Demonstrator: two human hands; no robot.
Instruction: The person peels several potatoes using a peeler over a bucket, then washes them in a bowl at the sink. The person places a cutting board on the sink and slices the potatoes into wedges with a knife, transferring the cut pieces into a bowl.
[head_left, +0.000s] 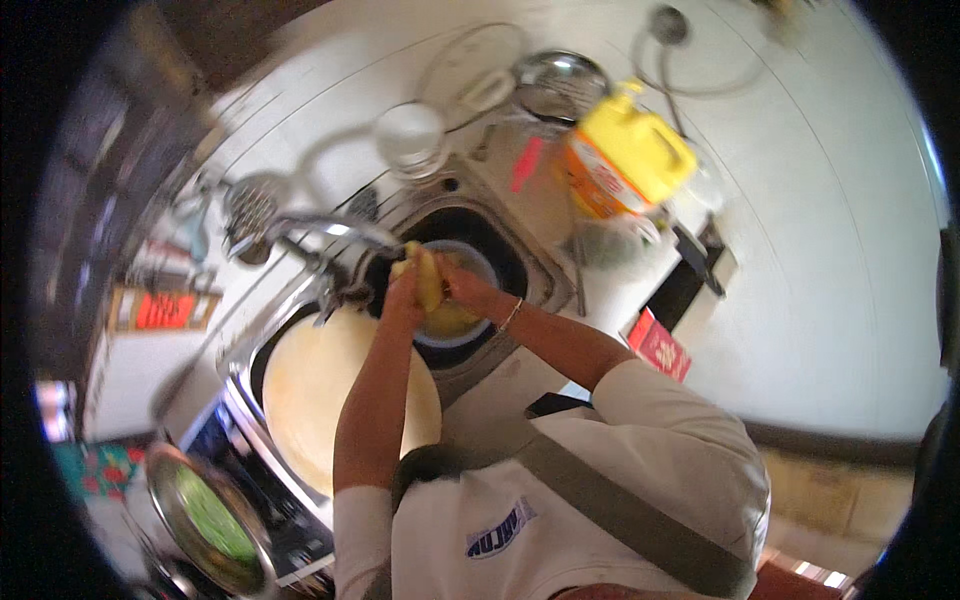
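Both my hands meet over a round bowl (484, 259) that sits in the dark sink basin (517, 274). My left hand (407, 291) is closed around a yellowish, elongated piece of food (430, 281), perhaps a peeled potato; the blur hides its exact kind. Against the same piece, from the other side, rests my right hand (469, 291), its fingers curled and partly hidden. More yellowish pieces lie in the bowl below. The curved metal faucet (337, 229) reaches to just beside my hands. Whether water runs cannot be told.
A large round pale board (322, 397) covers the other basin. Behind the sink stand a clear container (410, 139) and a yellow jug (637, 154). A knife (700, 259) lies at the right. A pan (210, 517) with green food is at lower left.
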